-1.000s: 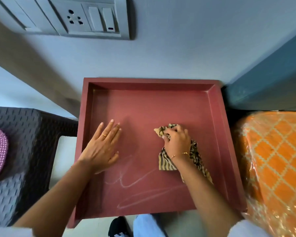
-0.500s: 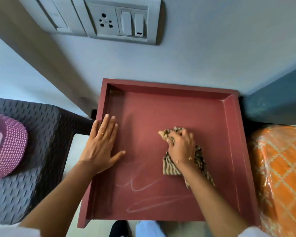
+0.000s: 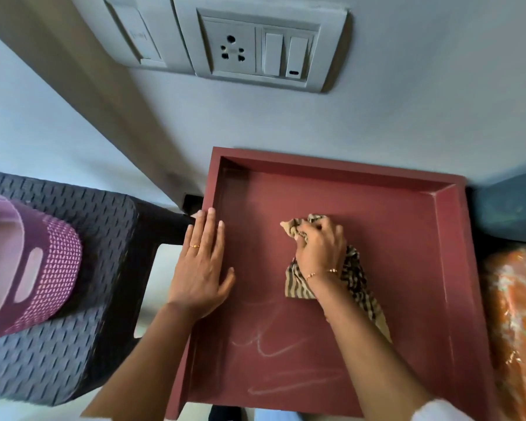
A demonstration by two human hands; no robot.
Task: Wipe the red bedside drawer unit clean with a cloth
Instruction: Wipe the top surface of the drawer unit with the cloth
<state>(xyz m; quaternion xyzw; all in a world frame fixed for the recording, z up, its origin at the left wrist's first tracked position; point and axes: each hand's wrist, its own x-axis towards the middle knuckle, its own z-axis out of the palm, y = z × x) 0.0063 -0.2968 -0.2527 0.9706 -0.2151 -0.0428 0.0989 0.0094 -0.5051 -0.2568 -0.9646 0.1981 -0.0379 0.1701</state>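
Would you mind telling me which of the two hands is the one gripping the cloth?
The right hand: its fingers are curled round the striped cloth on the red unit's top, while the left hand lies flat and holds nothing.

The left hand (image 3: pixel 201 262) is lying flat, fingers straight and pointing toward twelve o'clock, thumb splayed toward three. The right hand (image 3: pixel 319 247) is curling its fingers, knuckles toward eleven o'clock, forearm trailing toward five.

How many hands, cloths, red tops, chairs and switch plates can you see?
Hands: 2, left hand and right hand
Cloth: 1
Red drawer unit top: 1
Chair: 1
Switch plates: 2, socket plate and plain plate
Total: 7
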